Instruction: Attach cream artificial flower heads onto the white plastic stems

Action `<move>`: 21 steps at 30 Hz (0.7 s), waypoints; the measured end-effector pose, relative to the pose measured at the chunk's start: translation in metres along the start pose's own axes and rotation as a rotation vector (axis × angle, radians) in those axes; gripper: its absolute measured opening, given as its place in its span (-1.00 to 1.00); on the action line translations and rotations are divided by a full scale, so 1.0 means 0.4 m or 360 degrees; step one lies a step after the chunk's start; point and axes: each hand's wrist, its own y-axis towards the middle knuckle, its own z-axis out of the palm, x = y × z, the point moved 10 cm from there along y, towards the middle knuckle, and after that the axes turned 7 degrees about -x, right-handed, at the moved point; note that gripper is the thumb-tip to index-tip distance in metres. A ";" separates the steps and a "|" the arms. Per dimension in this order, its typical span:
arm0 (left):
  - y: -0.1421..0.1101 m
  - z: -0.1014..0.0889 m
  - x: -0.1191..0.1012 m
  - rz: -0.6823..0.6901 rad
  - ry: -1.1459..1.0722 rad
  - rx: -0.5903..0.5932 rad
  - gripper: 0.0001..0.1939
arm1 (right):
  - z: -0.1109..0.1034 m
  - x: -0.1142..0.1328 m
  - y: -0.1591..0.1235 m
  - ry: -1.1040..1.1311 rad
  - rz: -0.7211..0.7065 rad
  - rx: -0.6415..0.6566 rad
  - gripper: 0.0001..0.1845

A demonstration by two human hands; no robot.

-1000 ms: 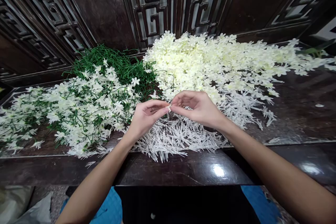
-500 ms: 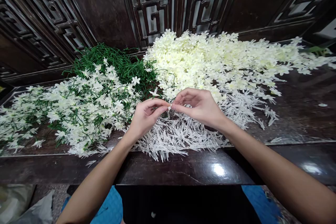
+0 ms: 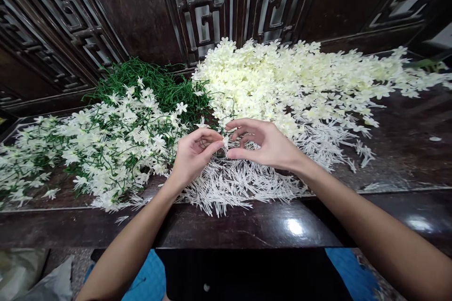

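My left hand (image 3: 197, 153) pinches a small white artificial flower (image 3: 225, 142) between thumb and forefinger. Just right of it, my right hand (image 3: 263, 143) has its thumb and fingers apart, with nothing seen between them. Beneath both hands lies a spread of thin white stamen pieces (image 3: 240, 183). Behind them is a heap of cream flower heads (image 3: 268, 80). To the left are white flowers on green stems (image 3: 123, 146), with a tangle of bare green stems (image 3: 151, 82) behind those.
All this lies on a dark, glossy wooden bench (image 3: 247, 230). A carved wooden backrest (image 3: 208, 9) closes off the far side. A small white disc (image 3: 435, 139) lies at the right. Pale bags (image 3: 52, 280) are on the floor at lower left.
My right thumb and fingers have parted and drawn back from the flower. My left hand keeps its pinch and has shifted slightly left.
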 end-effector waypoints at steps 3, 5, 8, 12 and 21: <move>-0.001 0.007 0.002 -0.0014 -0.0042 0.0033 -0.84 | 0.005 -0.002 -0.001 -0.0042 -0.0028 -0.0023 -0.61; -0.001 0.008 0.005 -0.0022 -0.0058 0.0047 -0.84 | 0.001 0.010 -0.002 -0.0029 -0.0117 -0.0087 -0.79; 0.001 0.002 0.007 -0.0018 -0.0072 0.0037 -0.82 | -0.007 0.021 -0.002 0.0002 -0.0178 -0.0138 -0.88; 0.007 -0.014 0.012 0.0004 0.0123 -0.0037 -0.81 | -0.027 0.008 0.002 0.0004 -0.0084 -0.0185 -0.88; 0.001 0.014 0.038 -0.0196 -0.0099 0.0105 -0.82 | -0.039 0.011 0.002 0.0056 -0.0069 -0.0113 -0.92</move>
